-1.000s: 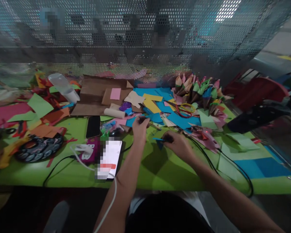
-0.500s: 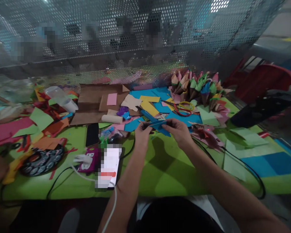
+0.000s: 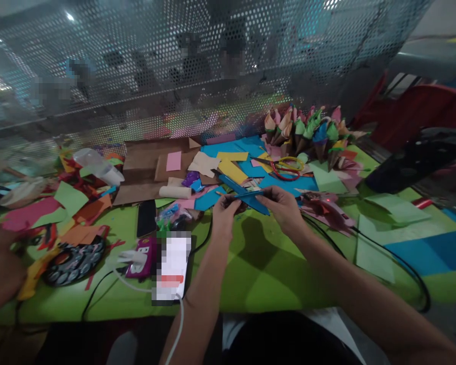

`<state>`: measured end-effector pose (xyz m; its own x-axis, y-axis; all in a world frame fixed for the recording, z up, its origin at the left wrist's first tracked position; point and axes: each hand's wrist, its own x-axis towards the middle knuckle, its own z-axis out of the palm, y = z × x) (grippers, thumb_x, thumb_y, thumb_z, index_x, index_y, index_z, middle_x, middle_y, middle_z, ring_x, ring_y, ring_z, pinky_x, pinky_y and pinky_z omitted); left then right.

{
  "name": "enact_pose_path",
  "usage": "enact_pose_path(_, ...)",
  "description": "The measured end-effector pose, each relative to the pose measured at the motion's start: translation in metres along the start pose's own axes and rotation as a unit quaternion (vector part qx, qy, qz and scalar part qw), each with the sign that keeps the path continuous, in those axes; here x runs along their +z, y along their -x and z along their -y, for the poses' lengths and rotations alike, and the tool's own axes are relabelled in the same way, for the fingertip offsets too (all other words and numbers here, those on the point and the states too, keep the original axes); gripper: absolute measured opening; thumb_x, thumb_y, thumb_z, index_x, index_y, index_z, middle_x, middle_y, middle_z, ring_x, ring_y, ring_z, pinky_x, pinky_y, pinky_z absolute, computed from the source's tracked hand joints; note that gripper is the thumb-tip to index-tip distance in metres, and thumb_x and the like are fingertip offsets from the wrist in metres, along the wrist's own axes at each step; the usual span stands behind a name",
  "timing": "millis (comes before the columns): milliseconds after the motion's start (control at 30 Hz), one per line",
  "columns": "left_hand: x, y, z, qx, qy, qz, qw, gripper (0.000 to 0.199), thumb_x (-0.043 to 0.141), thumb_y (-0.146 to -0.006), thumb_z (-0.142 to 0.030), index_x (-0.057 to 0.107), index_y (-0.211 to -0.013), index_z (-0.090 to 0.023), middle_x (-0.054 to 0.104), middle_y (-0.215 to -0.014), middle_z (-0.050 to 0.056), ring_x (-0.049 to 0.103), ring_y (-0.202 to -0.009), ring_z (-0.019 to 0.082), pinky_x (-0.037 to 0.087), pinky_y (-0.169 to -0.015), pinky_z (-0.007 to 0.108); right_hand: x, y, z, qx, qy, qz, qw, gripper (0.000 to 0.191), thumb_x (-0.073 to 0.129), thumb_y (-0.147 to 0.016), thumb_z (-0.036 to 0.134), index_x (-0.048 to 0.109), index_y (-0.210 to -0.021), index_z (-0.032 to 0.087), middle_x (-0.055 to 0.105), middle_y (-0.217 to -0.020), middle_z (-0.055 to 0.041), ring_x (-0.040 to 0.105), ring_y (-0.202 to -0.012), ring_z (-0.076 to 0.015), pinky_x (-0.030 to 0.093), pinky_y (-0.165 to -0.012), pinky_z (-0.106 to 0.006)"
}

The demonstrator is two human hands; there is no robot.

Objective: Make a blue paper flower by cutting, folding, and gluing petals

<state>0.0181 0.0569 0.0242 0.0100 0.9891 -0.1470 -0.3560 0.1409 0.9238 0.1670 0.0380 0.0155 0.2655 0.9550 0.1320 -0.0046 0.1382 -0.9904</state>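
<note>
Over the green table (image 3: 262, 289), a folded piece of blue paper (image 3: 257, 202) is held up between my two hands. My left hand (image 3: 226, 210) pinches its left end, with the fingers curled and partly hidden. My right hand (image 3: 283, 205) grips the right end between thumb and fingers. A long blue piece (image 3: 230, 183) slants up and left from between the hands; I cannot tell whether it is joined to the paper. Just beyond my hands lie yellow paper strips (image 3: 231, 170) and red-handled scissors (image 3: 285, 175).
Paper cone flowers (image 3: 307, 129) stand at the back right. A pink glue gun (image 3: 329, 208) with a cord lies right of my hands. To the left are a lit phone (image 3: 173, 266), a purple adapter (image 3: 141, 258) and a dark phone (image 3: 146, 219). Another person's hand (image 3: 2, 268) is at far left.
The view has shifted slightly. Both hands keep hold of the blue paper, which has tilted a little. The other person's hand at far left reaches further into view.
</note>
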Motion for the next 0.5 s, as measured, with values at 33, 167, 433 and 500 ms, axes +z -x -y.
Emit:
enact_pose_path(33, -0.0001, 0.0000, 0.0002, 0.000, 0.001, 0.002, 1.000, 0.032, 0.080, -0.053, -0.032, 0.059, -0.072, -0.018, 0.066, -0.065, -0.001, 0.065, -0.060, 0.014, 0.056, -0.068, 0.031, -0.0001, -0.0001, -0.0003, -0.001, 0.000, -0.001, 1.000, 0.030, 0.075, -0.066, 0.047, 0.065, -0.074, 0.021, 0.059, -0.065, 0.0006, 0.046, -0.060, -0.0139, 0.036, -0.054, -0.027)
enact_pose_path(167, -0.0001, 0.0007, 0.0001, 0.005, 0.003, 0.006, 1.000, 0.030, 0.079, -0.054, -0.030, 0.059, -0.072, -0.018, 0.066, -0.066, -0.001, 0.064, -0.060, 0.013, 0.055, -0.069, 0.031, -0.0003, -0.0003, -0.0004, 0.004, -0.005, -0.005, 1.000, 0.028, 0.075, -0.066, 0.045, 0.065, -0.074, 0.020, 0.059, -0.065, 0.0009, 0.047, -0.061, -0.0142, 0.037, -0.055, -0.027)
enact_pose_path(433, 0.0005, 0.0031, -0.0043, 0.001, -0.003, 0.014, 1.000, 0.030, 0.081, -0.054, -0.028, 0.060, -0.074, -0.018, 0.065, -0.066, -0.002, 0.063, -0.060, 0.012, 0.054, -0.069, 0.029, -0.0001, -0.0013, -0.0021, 0.004, -0.008, -0.009, 1.000, 0.030, 0.077, -0.067, 0.046, 0.065, -0.074, 0.020, 0.060, -0.065, 0.0009, 0.048, -0.060, -0.0140, 0.038, -0.054, -0.027)
enact_pose_path(500, 0.0009, 0.0034, -0.0051, -0.001, -0.007, 0.013, 1.000, 0.034, 0.083, -0.053, -0.030, 0.060, -0.074, -0.018, 0.065, -0.066, -0.003, 0.062, -0.060, 0.011, 0.054, -0.068, 0.029, 0.0003, -0.0014, -0.0031, 0.001, -0.006, -0.013, 1.000, 0.031, 0.077, -0.067, 0.048, 0.064, -0.073, 0.020, 0.059, -0.064, 0.0014, 0.048, -0.060, -0.0137, 0.037, -0.054, -0.027)
